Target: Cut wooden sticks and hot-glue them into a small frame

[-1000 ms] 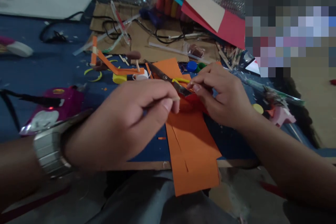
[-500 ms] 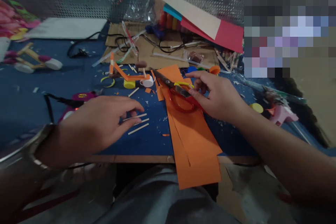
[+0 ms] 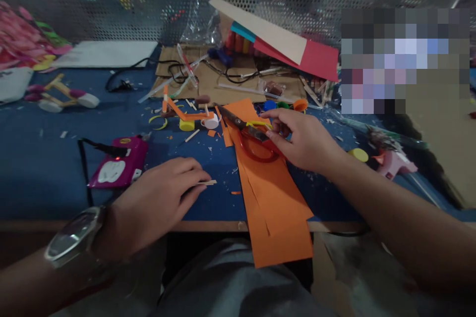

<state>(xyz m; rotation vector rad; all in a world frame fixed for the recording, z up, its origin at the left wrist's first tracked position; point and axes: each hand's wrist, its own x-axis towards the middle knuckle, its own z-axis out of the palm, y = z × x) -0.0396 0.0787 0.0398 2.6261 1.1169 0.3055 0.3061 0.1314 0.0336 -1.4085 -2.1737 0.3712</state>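
My left hand (image 3: pixel 158 203), with a watch on the wrist, rests on the blue mat near the front edge and pinches thin wooden sticks (image 3: pixel 208 183) between thumb and fingers. My right hand (image 3: pixel 303 141) lies on the red-handled scissors (image 3: pixel 247 131), fingers at the handles. The scissors rest on a long orange paper sheet (image 3: pixel 275 198) that hangs over the table's front edge. A narrow yellow strip (image 3: pixel 259 123) lies by the scissors, at the fingertips of my right hand.
A magenta device (image 3: pixel 117 167) with a black cable lies left. A small orange craft model (image 3: pixel 184 111) with bottle caps stands behind. Card sheets (image 3: pixel 282 42), cardboard, wires and sticks crowd the back. A pink glue gun (image 3: pixel 394 162) sits right. Another model (image 3: pixel 61 96) is far left.
My left hand left the scissors area, moved down-left to the mat and gathered the loose sticks. My right hand stayed on the scissors. The camera tilted up.
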